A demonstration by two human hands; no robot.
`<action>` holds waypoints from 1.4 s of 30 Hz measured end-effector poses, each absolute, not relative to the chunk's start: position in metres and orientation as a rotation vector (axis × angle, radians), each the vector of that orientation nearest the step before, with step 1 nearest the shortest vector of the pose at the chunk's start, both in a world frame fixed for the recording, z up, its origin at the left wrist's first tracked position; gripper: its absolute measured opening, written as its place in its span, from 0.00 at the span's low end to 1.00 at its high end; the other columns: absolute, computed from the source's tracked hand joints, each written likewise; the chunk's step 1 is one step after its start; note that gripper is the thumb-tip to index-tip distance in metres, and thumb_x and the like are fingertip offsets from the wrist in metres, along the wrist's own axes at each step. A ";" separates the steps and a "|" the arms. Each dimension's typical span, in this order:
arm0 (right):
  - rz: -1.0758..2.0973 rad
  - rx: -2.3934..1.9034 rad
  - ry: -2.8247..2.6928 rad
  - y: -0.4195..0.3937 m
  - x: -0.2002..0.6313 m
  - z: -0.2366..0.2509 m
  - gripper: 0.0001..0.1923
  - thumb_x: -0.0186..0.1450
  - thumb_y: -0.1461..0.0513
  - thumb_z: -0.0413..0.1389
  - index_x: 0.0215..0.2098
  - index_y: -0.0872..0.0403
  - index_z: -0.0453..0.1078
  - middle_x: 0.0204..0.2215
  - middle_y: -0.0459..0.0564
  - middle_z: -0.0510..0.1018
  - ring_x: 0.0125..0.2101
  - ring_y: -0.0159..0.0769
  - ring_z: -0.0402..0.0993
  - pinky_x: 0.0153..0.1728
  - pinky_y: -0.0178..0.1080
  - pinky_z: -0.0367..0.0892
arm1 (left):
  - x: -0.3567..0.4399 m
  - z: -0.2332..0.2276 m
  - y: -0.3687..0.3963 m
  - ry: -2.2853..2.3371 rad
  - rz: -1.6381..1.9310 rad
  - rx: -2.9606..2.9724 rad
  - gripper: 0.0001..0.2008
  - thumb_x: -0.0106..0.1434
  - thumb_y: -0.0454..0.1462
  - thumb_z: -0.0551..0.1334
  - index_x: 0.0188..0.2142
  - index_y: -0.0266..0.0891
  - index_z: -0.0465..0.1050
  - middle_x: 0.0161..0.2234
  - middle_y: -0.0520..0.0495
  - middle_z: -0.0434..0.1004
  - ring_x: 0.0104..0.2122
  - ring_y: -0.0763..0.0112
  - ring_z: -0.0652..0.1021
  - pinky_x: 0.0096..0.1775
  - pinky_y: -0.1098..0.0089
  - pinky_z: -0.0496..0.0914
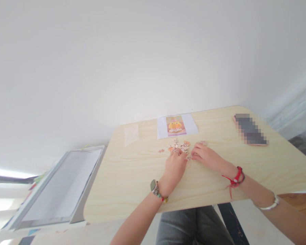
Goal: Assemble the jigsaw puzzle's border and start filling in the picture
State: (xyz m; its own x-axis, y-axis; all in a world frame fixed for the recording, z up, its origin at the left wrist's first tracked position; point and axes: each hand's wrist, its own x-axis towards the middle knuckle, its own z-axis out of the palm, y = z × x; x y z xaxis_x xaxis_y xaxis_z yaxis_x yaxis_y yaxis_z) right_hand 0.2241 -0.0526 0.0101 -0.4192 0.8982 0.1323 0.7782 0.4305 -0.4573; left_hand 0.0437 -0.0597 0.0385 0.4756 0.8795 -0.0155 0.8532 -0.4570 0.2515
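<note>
I'm seeing the left hand (175,165) resting at jigsaw pieces (180,146), the right hand (207,157) resting beside them (whether fingers are holding any, I can't tell).

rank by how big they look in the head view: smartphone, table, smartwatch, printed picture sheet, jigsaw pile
1. Table
2. Printed picture sheet
3. Smartphone and jigsaw pile, order unsure: the left hand hides part of the pile
4. Smartwatch
</note>
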 end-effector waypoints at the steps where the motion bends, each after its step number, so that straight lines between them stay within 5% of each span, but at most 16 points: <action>1: 0.461 -1.435 -2.317 -0.054 0.226 0.010 0.05 0.62 0.64 0.52 0.31 0.53 0.69 0.32 0.50 0.70 0.34 0.37 0.69 0.36 0.41 0.65 | 0.045 0.037 -0.060 1.480 0.182 2.497 0.07 0.62 0.33 0.56 0.39 0.40 0.71 0.41 0.46 0.69 0.42 0.66 0.72 0.40 0.70 0.69; 8: 0.373 -1.408 -2.168 -0.069 0.245 0.018 0.07 0.64 0.63 0.49 0.35 0.51 0.69 0.40 0.53 0.71 0.44 0.41 0.69 0.43 0.43 0.66 | 0.062 0.038 -0.055 1.367 0.298 2.535 0.06 0.63 0.36 0.58 0.38 0.39 0.72 0.41 0.46 0.69 0.41 0.67 0.72 0.40 0.69 0.69; 22: 0.238 -1.607 -2.093 -0.052 0.280 0.006 0.10 0.65 0.60 0.47 0.35 0.53 0.70 0.33 0.51 0.70 0.33 0.37 0.70 0.35 0.39 0.66 | 0.116 0.029 -0.016 1.242 0.220 2.795 0.08 0.64 0.30 0.53 0.37 0.35 0.70 0.38 0.42 0.68 0.42 0.63 0.70 0.36 0.68 0.71; 35: 0.318 -1.517 -2.141 -0.079 0.246 0.013 0.10 0.65 0.63 0.47 0.36 0.53 0.70 0.38 0.52 0.71 0.41 0.40 0.70 0.43 0.42 0.66 | 0.023 0.059 -0.051 1.628 0.320 2.488 0.08 0.60 0.33 0.59 0.41 0.41 0.70 0.42 0.45 0.68 0.42 0.64 0.71 0.39 0.67 0.70; 42: 0.386 -1.508 -2.262 -0.076 0.215 0.013 0.08 0.64 0.63 0.50 0.36 0.54 0.71 0.35 0.52 0.70 0.35 0.37 0.70 0.38 0.40 0.67 | 0.018 0.049 -0.068 1.582 0.301 2.458 0.10 0.60 0.33 0.60 0.43 0.40 0.69 0.42 0.45 0.70 0.43 0.64 0.72 0.41 0.67 0.70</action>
State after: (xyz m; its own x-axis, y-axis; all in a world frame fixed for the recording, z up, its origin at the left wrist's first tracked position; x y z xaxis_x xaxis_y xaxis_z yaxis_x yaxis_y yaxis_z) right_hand 0.2147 -0.0762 0.0129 -0.3430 0.9239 0.1694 0.8156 0.3824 -0.4342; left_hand 0.0177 -0.0678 0.0485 0.4057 0.9120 0.0606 0.8706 -0.4057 0.2782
